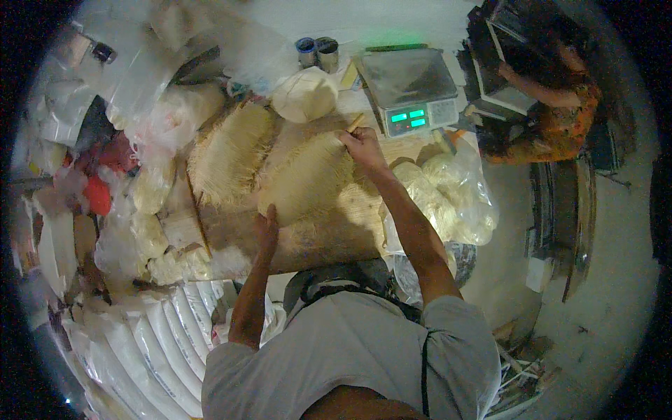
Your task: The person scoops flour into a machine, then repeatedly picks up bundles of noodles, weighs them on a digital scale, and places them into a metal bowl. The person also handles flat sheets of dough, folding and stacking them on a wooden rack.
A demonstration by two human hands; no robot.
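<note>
A flat sheet of fine pale strands (pixel 307 181), which look like dried noodles, lies slantwise over a brown board (pixel 315 247). My right hand (pixel 363 149) pinches its upper right corner, where a short light stick (pixel 356 123) sticks out past the fingers. At the lower left end, my left hand (pixel 269 226) grips the edge with the thumb on top. Left of it rests a second sheet of strands (pixel 231 152) with frayed edges. A round pale disc-like thing (pixel 305 94) sits behind the sheets.
A digital scale (pixel 412 84) with lit green displays stands at the back right. Clear bags of pale strand bundles (pixel 441 194) lie right, with more plastic bags (pixel 173 121) left. Stacked white sacks (pixel 163 341) are below left. Another person (pixel 556 115) works at far right. Two cans (pixel 317 52) stand behind.
</note>
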